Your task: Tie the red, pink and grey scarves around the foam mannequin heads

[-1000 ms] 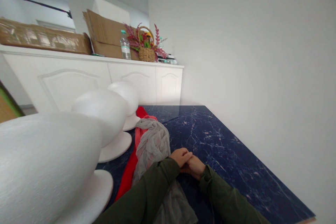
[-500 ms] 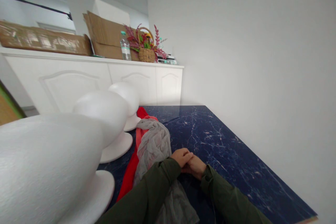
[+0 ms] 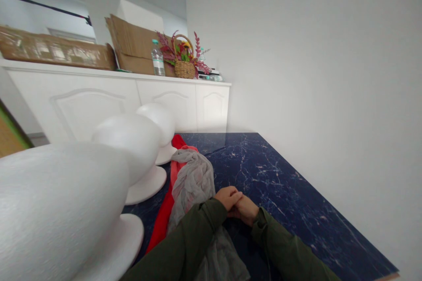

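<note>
My left hand [image 3: 227,196] is closed over my right hand [image 3: 246,209], the two clasped just above the dark blue table. The right hand's fingers are tucked under the left and mostly hidden. No other object shows in either hand. A crumpled sheer grey scarf [image 3: 198,171] lies beside and partly under my left forearm. Under its left edge show a bright red cloth [image 3: 162,224] and a coral cloth [image 3: 175,169]. To the left stand three white foam heads on round bases: a near one [image 3: 62,202], a middle one [image 3: 132,142] and a far one [image 3: 160,118].
The marble-patterned table [image 3: 280,184] meets a plain wall [image 3: 313,52] on the right. Behind it runs a white cabinet [image 3: 171,96], bearing cardboard boxes [image 3: 132,44], a water bottle [image 3: 158,59] and a flower basket [image 3: 184,69]. A yellow-green edged panel [image 3: 11,134] is at far left.
</note>
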Motion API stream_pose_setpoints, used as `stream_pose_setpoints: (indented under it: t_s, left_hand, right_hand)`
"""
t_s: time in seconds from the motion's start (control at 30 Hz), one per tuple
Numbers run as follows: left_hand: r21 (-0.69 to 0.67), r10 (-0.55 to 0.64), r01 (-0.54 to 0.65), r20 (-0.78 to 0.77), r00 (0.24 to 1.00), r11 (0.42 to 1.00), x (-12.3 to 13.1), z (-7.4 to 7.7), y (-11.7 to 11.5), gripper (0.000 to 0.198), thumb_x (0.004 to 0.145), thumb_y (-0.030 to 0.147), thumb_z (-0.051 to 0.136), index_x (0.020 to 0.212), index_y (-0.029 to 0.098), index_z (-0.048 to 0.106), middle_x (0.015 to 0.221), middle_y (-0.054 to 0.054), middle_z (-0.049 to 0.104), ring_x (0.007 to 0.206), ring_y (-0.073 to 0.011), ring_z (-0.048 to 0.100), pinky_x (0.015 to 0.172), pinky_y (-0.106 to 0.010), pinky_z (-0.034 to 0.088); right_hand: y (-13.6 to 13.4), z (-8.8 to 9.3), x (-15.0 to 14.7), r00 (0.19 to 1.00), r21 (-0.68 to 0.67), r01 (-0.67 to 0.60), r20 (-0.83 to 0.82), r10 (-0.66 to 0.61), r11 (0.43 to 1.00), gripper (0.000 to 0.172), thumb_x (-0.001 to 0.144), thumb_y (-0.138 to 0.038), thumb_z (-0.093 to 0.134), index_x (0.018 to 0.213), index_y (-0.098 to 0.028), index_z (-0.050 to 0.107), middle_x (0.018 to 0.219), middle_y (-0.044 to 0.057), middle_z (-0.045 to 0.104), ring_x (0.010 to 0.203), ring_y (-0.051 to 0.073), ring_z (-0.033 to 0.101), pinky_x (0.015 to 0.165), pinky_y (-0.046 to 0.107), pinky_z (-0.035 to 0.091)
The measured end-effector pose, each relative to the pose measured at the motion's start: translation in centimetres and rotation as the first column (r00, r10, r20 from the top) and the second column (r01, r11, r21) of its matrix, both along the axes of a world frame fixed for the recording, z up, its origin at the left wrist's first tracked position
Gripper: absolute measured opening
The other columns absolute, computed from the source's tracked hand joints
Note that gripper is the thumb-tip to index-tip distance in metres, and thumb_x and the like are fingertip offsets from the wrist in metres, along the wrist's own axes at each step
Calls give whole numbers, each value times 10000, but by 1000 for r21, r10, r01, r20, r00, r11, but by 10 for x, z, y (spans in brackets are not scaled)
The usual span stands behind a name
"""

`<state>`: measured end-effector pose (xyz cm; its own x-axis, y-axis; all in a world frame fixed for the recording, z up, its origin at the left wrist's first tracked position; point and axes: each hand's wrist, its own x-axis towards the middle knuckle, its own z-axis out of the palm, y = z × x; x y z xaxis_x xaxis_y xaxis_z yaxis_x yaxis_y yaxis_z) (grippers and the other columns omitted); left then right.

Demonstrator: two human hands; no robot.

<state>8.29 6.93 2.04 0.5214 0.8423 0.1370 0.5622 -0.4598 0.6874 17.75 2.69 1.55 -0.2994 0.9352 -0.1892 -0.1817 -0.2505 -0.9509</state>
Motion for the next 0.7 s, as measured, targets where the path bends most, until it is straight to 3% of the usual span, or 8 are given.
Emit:
stream_pose_setpoints:
  t_s: [0.6,0.7]
  left_hand:
    - [54,-8,11,-46,999,999,-1,2,-2,339,794,366,340,708,151,588,695,-38,596,695,-162,540,626,-255,397]
    - [110,3,5,-71,997,994,1,14,-8,307,796,323,344,802,148,596,805,-71,609,793,-193,536,731,-296,396]
  right_hand:
    - [3,-5,-1,1000,2,18,-9,-18,1000,238,702,-313,527,897,-180,554,736,32,626,626,141,589,576,280,464]
    - [2,-4,2,993,102,-34,119,21,994,236,798,-267,419,976,-172,543,806,43,631,683,142,599,588,283,470]
